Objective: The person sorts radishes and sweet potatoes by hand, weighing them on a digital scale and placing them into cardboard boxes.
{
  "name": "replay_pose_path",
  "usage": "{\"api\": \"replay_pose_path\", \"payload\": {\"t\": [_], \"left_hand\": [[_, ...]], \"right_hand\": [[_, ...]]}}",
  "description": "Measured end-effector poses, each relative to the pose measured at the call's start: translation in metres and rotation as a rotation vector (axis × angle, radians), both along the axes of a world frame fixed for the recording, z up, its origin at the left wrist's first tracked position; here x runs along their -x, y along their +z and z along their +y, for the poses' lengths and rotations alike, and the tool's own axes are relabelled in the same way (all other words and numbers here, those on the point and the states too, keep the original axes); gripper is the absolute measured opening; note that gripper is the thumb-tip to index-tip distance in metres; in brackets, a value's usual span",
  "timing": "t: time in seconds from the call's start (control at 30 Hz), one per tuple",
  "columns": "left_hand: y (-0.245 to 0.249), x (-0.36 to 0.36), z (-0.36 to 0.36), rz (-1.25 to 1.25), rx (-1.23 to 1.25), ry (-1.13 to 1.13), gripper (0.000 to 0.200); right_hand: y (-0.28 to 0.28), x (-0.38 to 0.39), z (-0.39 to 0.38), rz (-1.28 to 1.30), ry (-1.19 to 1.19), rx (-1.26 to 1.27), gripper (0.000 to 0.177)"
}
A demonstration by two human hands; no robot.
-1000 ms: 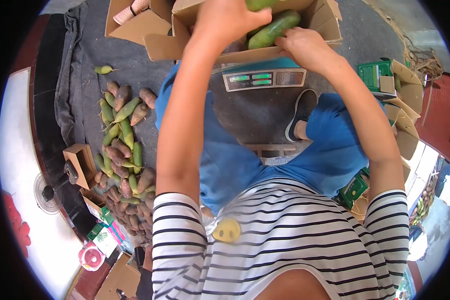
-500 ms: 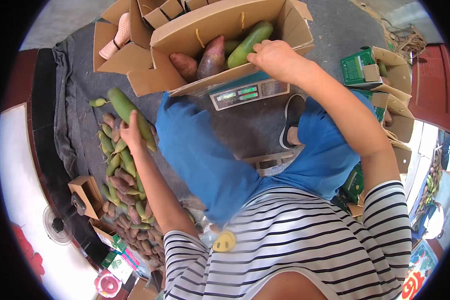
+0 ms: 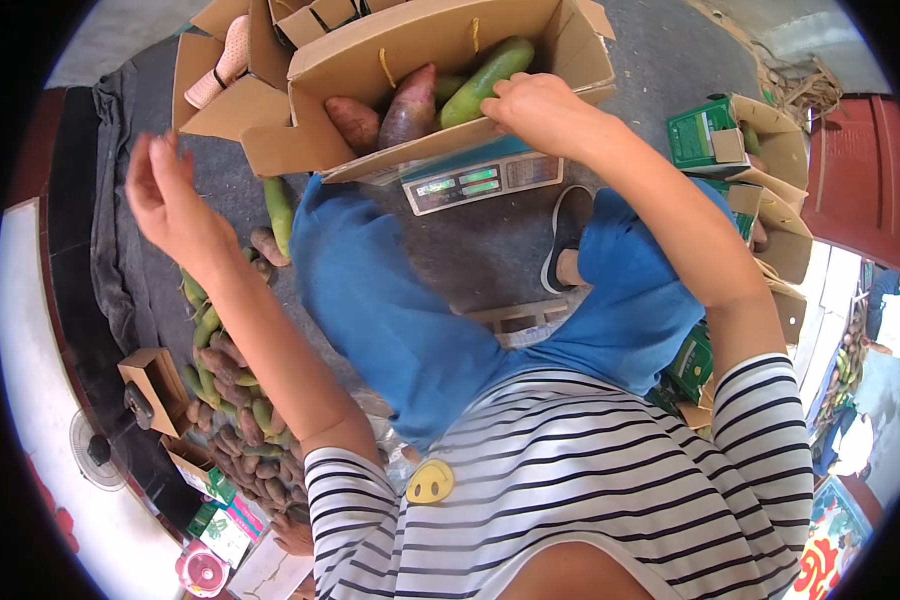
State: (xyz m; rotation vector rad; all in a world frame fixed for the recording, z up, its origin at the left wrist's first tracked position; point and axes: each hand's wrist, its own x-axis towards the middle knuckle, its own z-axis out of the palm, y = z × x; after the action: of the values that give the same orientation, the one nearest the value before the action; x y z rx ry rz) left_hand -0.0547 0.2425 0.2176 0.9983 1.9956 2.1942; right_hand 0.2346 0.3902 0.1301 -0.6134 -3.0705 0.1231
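Observation:
My left hand point(image 3: 175, 205) is raised over the dark floor cloth, left of the large cardboard box point(image 3: 450, 40), with fingers apart and nothing in it. Below the box's left flap lies a long green radish point(image 3: 278, 215), its top end hidden. My right hand point(image 3: 540, 105) is closed on the box's near rim, its fingertips beside a big green radish point(image 3: 490, 80) inside. Two reddish-purple roots point(image 3: 408, 105) lie left of that radish in the box. The box rests on a scale point(image 3: 485, 185) with a lit green display.
A pile of green and brown roots point(image 3: 235, 400) spreads at the left. An open carton point(image 3: 240, 100) holding a pink mesh-wrapped item stands at upper left. Green-and-brown cartons point(image 3: 705, 137) stand at right. What looks like another person's hand point(image 3: 293, 535) shows at lower left.
My left hand has let go of the long green radish and moved up and left. The radish now lies near the box. My right hand stays at the box rim; the whole view has shifted slightly.

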Motion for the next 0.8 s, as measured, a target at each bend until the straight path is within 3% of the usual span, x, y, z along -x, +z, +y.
{"api": "replay_pose_path", "payload": {"t": [0.07, 0.13, 0.17, 0.23, 0.27, 0.3, 0.4, 0.5, 0.8], "left_hand": [[0.035, -0.06, 0.022, 0.074, -0.173, -0.077, 0.033], [0.032, -0.083, 0.049, 0.238, -0.203, -0.135, 0.026], [0.027, -0.097, 0.06, 0.422, -0.074, -0.164, 0.026], [-0.008, -0.11, 0.09, 0.541, 0.031, -0.42, 0.029], [-0.031, -0.108, 0.1, 0.597, 0.223, -0.496, 0.032], [-0.051, -0.108, 0.103, 0.656, 0.441, -0.516, 0.032], [-0.08, -0.108, 0.102, 1.014, 0.718, -0.527, 0.031], [-0.086, -0.11, 0.099, 0.916, 0.818, -0.606, 0.03], [-0.094, -0.115, 0.1, 1.012, 0.981, -0.639, 0.03]], "right_hand": [[-0.002, 0.0, 0.001, -0.014, 0.006, -0.009, 0.012], [0.0, 0.001, 0.001, -0.016, 0.011, -0.004, 0.013], [0.001, 0.001, 0.001, -0.013, 0.012, 0.007, 0.014], [0.004, -0.001, -0.001, -0.01, 0.003, 0.016, 0.015], [0.006, 0.0, -0.002, -0.009, -0.005, 0.013, 0.016], [0.008, -0.001, -0.002, -0.008, -0.012, 0.009, 0.017], [0.017, -0.002, -0.011, 0.129, -0.018, -0.017, 0.019], [0.019, 0.003, -0.018, 0.091, -0.011, -0.086, 0.02], [0.016, 0.004, -0.014, 0.067, -0.068, -0.02, 0.02]]}}
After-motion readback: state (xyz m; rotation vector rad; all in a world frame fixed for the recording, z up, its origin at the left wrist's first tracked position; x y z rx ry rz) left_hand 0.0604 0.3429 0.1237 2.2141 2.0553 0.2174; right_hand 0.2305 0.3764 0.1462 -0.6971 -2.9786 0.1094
